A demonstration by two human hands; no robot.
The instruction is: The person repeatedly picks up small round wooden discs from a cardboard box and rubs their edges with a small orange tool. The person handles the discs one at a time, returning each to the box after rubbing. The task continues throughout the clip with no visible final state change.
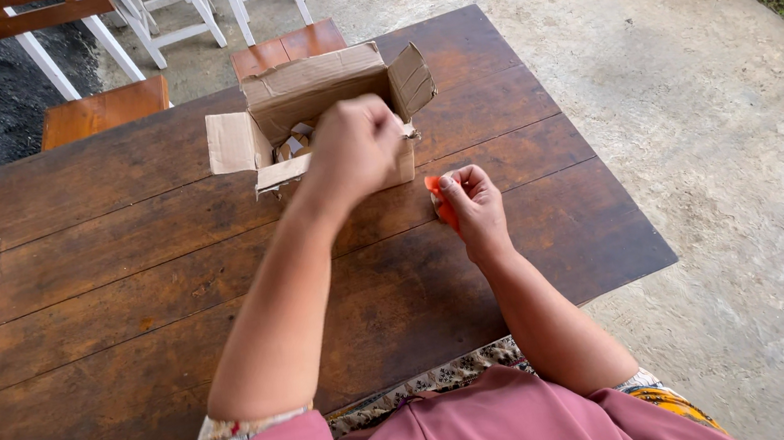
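Left hand balled in a loose fist over the open, creased cardboard box, right hand pinching a small orange piece, long axis running roughly up-down, on the dark plank table

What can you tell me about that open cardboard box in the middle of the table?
The cardboard box is small, plain brown and worn, with creased, torn-looking edges. It sits upright on the dark wooden table, near the far edge, all its top flaps folded open and outward. Something pale lies inside, too hidden to name. The left hand, closed in a fist, is over its front edge, covering part of it.
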